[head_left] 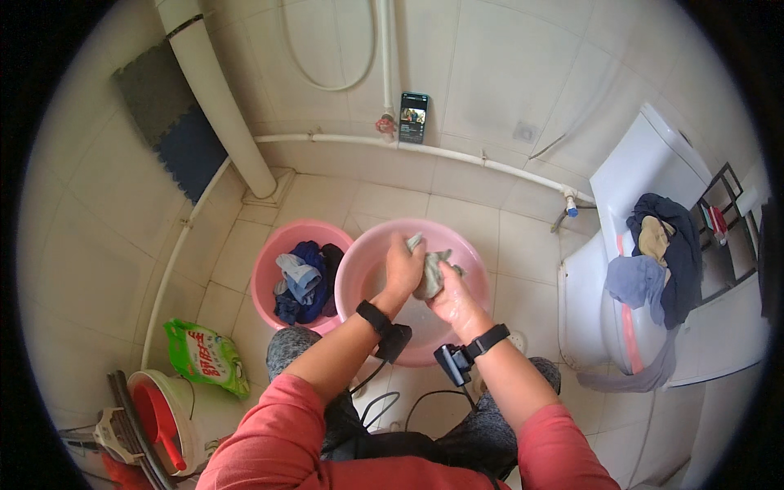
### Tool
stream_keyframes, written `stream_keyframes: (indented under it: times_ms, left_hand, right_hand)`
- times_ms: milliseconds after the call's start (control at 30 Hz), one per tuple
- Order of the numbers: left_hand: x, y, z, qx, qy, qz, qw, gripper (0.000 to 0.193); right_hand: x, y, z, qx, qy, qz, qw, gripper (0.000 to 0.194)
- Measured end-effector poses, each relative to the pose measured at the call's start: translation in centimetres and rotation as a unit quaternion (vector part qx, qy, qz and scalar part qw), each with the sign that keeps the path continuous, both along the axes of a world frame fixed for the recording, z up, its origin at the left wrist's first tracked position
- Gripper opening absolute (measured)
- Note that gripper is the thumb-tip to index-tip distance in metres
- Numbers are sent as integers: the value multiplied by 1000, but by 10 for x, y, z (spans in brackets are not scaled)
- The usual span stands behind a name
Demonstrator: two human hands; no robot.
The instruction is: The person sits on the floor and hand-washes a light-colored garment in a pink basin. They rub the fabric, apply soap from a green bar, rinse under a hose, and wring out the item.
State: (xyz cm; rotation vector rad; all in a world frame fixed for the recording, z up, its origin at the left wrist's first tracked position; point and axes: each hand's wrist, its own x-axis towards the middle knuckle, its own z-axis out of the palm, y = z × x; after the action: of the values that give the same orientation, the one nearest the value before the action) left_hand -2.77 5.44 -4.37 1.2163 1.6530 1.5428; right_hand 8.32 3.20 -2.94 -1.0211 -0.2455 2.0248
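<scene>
Both my hands are above a large pink plastic basin (373, 245) and hold one wet, grey-green cloth (432, 275). My left hand (402, 266) grips its upper left part, fingers curled. My right hand (454, 297) holds its lower right side, with wet skin and the thumb along the cloth. Cloudy water lies in the basin. At its left a smaller, deeper pink basin (263, 275) holds several dark blue and light blue garments (300, 275). Each wrist wears a black strap with a small device and a cable.
A green detergent bag (208, 355) and a white bucket (199, 422) with a red dipper (165, 429) stand at the left. At the right, clothes (667, 263) lie on a white toilet (585, 306). A phone (413, 117) leans on the wall above a white pipe (349, 140).
</scene>
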Motion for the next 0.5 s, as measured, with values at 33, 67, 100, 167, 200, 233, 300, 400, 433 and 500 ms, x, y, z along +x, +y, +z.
stream_keyframes:
  times_ms: [33,67,100,167,200,233,300,400,433,500]
  left_hand:
    - [-4,1,0,10,-47,-36,998,26]
    - [-5,-1,1,45,-90,-107,989,27]
    - [-5,-4,3,-13,-227,-100,969,28]
    - [-2,-18,9,-20,-472,-169,865,31]
    - [1,-27,12,-46,-454,-178,872,38]
    - [4,-34,16,-123,-460,-175,862,36]
    - [7,-44,23,-200,-463,-164,848,34]
    - [2,-46,34,-236,-525,-283,767,34]
    - [-1,-44,37,-232,-534,-344,737,35]
    - [-9,-40,42,-238,-414,-317,820,29]
  right_hand:
    - [2,3,1,-49,-53,2,997,24]
    - [5,7,3,-70,14,33,997,23]
    - [8,11,6,-68,34,16,997,21]
    - [13,19,10,-31,91,-56,994,19]
    - [15,22,13,8,129,-74,989,19]
    - [15,24,16,-11,136,-140,981,17]
    - [15,26,20,-44,198,-215,955,16]
    - [11,22,26,65,190,-149,968,9]
    - [11,21,27,105,162,-156,969,9]
    - [12,20,28,114,131,-111,979,18]
